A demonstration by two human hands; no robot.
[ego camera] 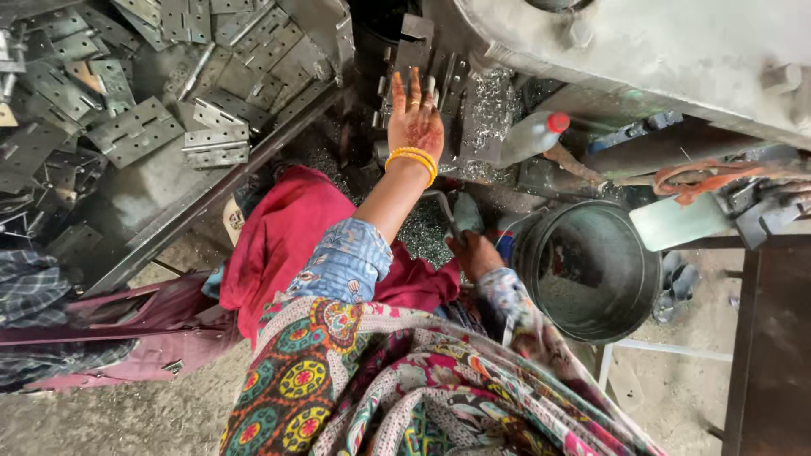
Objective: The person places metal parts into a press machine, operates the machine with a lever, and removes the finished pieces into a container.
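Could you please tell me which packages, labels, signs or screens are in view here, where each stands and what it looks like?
Plastic bottle: lies tilted right of the left hand, by the machine; clear-greyish body, red cap, no label readable.
Dark round bucket: right of the right hand; open top, plain.
No signs or screens show.

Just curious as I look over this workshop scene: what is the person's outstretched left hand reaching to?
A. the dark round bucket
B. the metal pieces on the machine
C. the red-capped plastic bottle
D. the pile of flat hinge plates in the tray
B: the left hand, with yellow bangles on the wrist, lies on the metal pieces at the machine, apart from the bottle, the bucket and the hinge plates.
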